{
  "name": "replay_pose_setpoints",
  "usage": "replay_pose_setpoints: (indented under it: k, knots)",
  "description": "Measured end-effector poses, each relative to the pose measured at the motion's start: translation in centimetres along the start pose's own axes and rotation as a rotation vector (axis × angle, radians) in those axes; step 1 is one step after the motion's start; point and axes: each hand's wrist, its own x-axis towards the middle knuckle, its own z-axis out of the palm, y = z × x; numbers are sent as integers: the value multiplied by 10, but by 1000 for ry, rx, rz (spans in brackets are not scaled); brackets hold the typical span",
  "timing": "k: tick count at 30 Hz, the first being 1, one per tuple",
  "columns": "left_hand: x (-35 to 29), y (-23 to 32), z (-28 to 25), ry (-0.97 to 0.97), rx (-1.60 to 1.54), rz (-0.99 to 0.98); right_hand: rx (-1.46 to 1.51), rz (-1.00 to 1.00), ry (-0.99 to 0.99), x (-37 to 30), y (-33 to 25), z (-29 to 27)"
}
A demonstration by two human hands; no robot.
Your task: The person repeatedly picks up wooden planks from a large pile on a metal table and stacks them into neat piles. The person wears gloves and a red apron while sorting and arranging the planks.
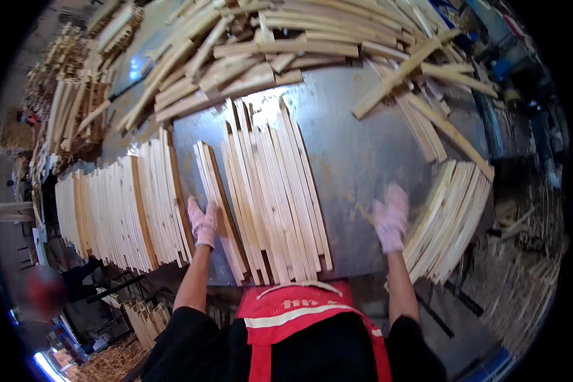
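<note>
My left hand [202,224], in a pale pinkish glove, has its fingers spread. It is between a long row of wooden strips [111,207] on the left and a narrow group of strips [218,207]; I cannot tell whether it touches them. Right of that group a wider bundle of wooden strips [277,197] lies side by side, its far ends uneven. My right hand [391,218], gloved alike and smeared by motion, is over the metal table with fingers stretched out and nothing in them. Close to its right lies another bundle of strips [449,219], slanted.
A metal table [350,159] carries the wood. Across its far side lies a tangled heap of loose strips [254,60]. A few longer pieces [452,130] cross at the far right. Stacked wood [73,114] stands at the far left, and a person [44,290] is at the lower left.
</note>
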Motion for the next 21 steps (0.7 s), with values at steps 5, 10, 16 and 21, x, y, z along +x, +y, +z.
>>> replay_pose_setpoints:
  k: [5,10,16,21]
  knots:
    - [-7,20,62,-219,-246,-46,189,-261,-135,44,-155,96]
    - [-14,46,50,-290,-609,-171,553,39,-362,44,-172,91]
    - [37,120,26,-200,65,-110,146,-92,-438,67,-165,56]
    - [80,206,92,-151,132,587,319,-119,-557,62,-132,41]
